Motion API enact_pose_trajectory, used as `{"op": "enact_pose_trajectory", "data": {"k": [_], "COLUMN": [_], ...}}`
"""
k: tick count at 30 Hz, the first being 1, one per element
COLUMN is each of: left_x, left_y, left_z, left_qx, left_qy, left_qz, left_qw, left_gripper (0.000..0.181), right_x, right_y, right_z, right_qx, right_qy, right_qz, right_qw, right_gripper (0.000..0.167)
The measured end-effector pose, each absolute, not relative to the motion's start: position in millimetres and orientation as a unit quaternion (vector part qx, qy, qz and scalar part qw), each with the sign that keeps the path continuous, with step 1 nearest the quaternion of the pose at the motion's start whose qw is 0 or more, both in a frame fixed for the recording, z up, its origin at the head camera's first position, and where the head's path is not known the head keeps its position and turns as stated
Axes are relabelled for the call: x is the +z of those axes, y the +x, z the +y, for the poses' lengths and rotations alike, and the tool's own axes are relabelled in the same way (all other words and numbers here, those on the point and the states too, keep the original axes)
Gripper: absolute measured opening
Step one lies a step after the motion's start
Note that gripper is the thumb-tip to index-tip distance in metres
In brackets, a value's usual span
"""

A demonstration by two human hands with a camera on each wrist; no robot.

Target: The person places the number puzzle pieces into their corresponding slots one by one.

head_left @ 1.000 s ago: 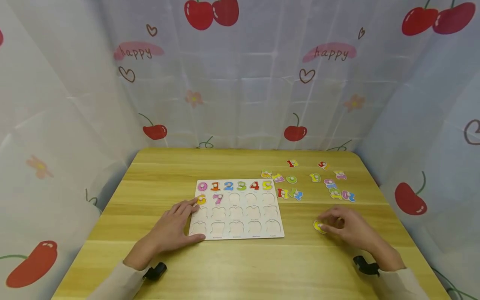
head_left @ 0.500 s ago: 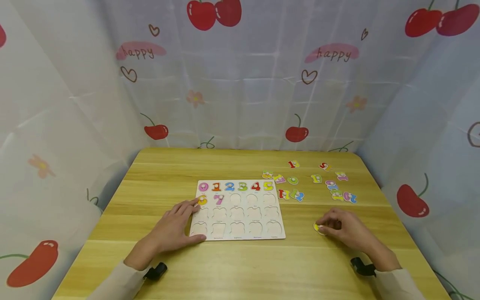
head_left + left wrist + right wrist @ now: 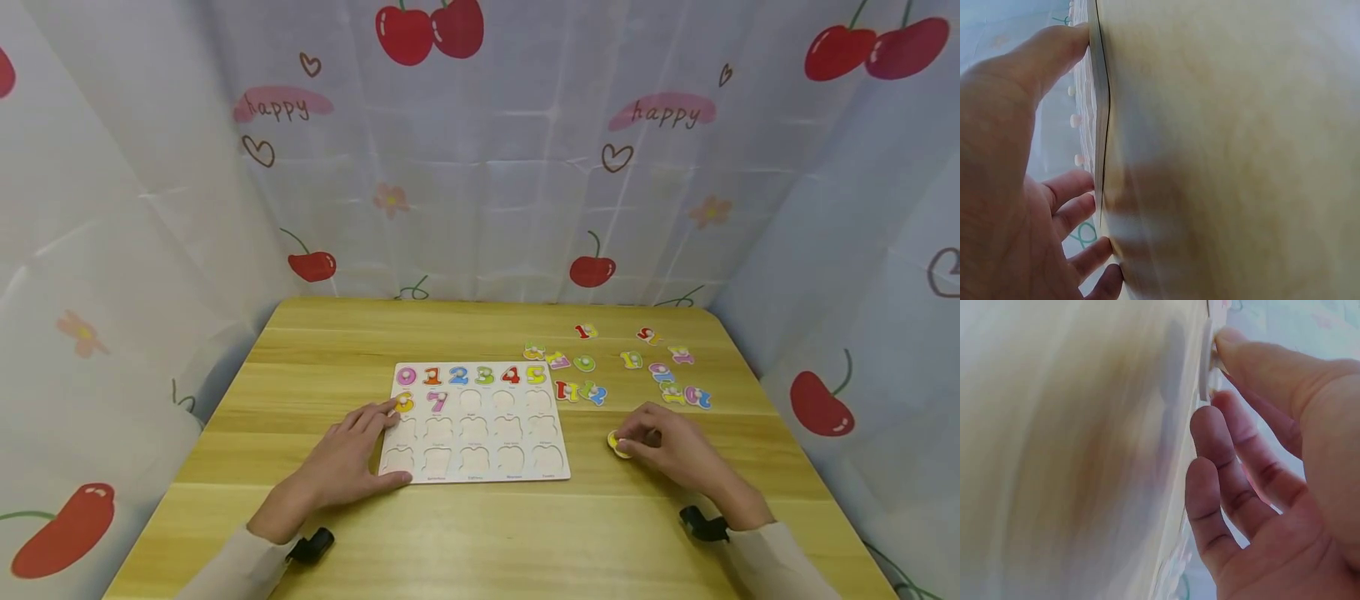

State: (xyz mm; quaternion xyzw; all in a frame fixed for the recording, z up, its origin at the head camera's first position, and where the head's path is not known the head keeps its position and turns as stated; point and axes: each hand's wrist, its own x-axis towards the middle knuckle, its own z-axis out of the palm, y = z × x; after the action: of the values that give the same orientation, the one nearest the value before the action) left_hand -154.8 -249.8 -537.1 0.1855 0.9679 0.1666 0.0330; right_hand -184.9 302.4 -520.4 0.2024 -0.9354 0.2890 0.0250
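My left hand (image 3: 337, 462) rests at the left side of a white number puzzle board (image 3: 491, 475). Its thumb touches the front left corner, and the fingertips lie by the yellow 6 (image 3: 404, 402); in the left wrist view the hand (image 3: 1029, 162) spreads along the board's edge (image 3: 1101, 112). To the right of the board, my right hand (image 3: 678, 446) pinches a yellow puzzle piece (image 3: 617, 444) between thumb and finger. The right wrist view shows this piece (image 3: 1205, 359) edge-on, held by its knob just off the table. Its number is partly hidden by the fingers.
Pieces 0 to 5 fill the board's back row, with a pink 7 (image 3: 437, 402) beside the 6. Several loose number pieces lie behind and right of the board, among them a green one (image 3: 584, 363) and a red one (image 3: 648, 335). Printed curtains surround the table (image 3: 480, 542).
My right hand has moved left toward the board, carrying the yellow piece up off the table. My left hand has stayed on the board's edge.
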Motion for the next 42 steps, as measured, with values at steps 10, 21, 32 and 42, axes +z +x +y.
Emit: {"op": "enact_pose_trajectory", "data": {"k": [10, 21, 32, 42], "left_x": [-537.3, -537.2, -537.8, -536.8], "left_y": [-155.0, -155.1, -153.1, -155.6], "left_z": [-250.1, -251.6, -249.5, -250.0], "left_qx": [0.17, 0.168, 0.174, 0.169], "left_qy": [0.189, 0.188, 0.189, 0.192], "left_qz": [0.967, 0.967, 0.966, 0.966], "left_qw": [0.032, 0.035, 0.036, 0.032], "left_gripper": [0.101, 0.101, 0.101, 0.102], "right_x": [-518.0, -515.9, -513.7, -521.1], "right_y": [-209.5, -239.5, -251.9, -260.8], "right_z": [244.9, 165.1, 94.1, 67.2], "right_qx": [0.324, 0.345, 0.335, 0.315], "right_qy": [0.242, 0.292, 0.269, 0.245], "right_qz": [-0.914, -0.891, -0.903, -0.917], "right_qw": [0.039, 0.046, 0.012, -0.01], "right_gripper": [0.015, 0.012, 0.007, 0.004]}}
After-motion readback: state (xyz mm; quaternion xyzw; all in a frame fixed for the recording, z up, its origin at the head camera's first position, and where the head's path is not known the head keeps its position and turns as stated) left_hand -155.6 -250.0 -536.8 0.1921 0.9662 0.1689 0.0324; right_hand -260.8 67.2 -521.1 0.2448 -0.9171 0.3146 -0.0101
